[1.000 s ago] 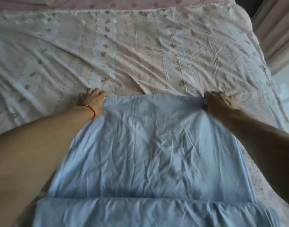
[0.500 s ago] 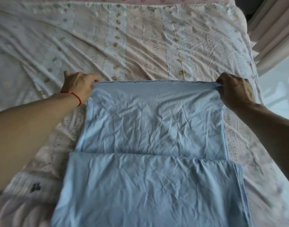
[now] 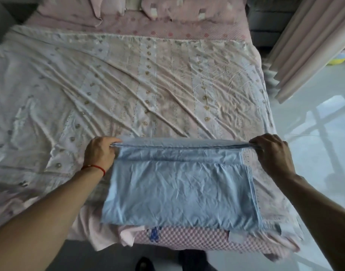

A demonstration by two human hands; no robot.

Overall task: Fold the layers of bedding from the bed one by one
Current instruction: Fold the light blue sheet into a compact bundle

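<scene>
The left hand [image 3: 99,153] is closed tight around the left end of the blue sheet [image 3: 179,188], with the fingers curled over the cloth. A red string [image 3: 95,167] goes around that wrist. The right hand [image 3: 272,153] pinches the right end of the same sheet, fingers bent around it. The two hands are far apart and pull the top edge into a straight line, lifted a little above the bed. The rest of the blue sheet lies folded in layers near the foot of the bed, close to the person. Under it is one big pale cover [image 3: 128,90] with rows of small dots, full of long wrinkles. Two pink pillows [image 3: 187,8] sit at the far end of the bed. A bumpy pink pad [image 3: 197,239] shows at the near edge. A curtain [image 3: 304,45] hangs on the right, above a shiny floor [image 3: 314,133].
</scene>
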